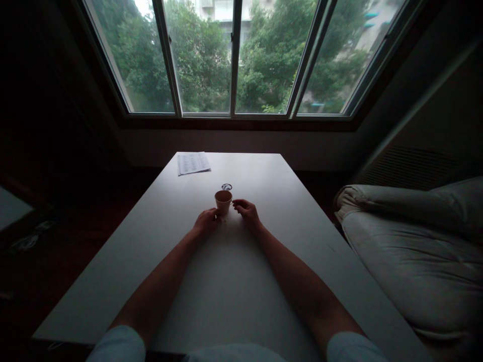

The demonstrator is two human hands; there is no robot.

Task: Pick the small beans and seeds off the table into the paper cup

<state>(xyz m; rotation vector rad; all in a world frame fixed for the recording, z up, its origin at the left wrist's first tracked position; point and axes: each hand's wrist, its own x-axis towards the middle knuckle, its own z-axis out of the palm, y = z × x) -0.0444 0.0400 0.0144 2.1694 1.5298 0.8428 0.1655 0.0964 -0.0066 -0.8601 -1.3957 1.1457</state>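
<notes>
A light-coloured cup (223,202), open at the top with a brownish inside, stands upright near the middle of the white table (241,291). At its lower left, my left hand (206,221) is closed, with the fingertips against the cup's side. From the right, my right hand (246,211) reaches in with bent fingers, thumb and forefinger pinched at a small pale part sticking out from the cup's side. Just behind the cup lies a small round thing (227,187) with a dark rim and a black-and-white pattern. Something small and pale, too faint to name, shows below the cup.
Printed paper sheets (193,163) lie at the table's far left corner. A grey-white cushioned seat (411,251) stands along the right side. Beyond the table's far edge is a wall with a wide window (234,60). Cables (28,241) lie at the far left.
</notes>
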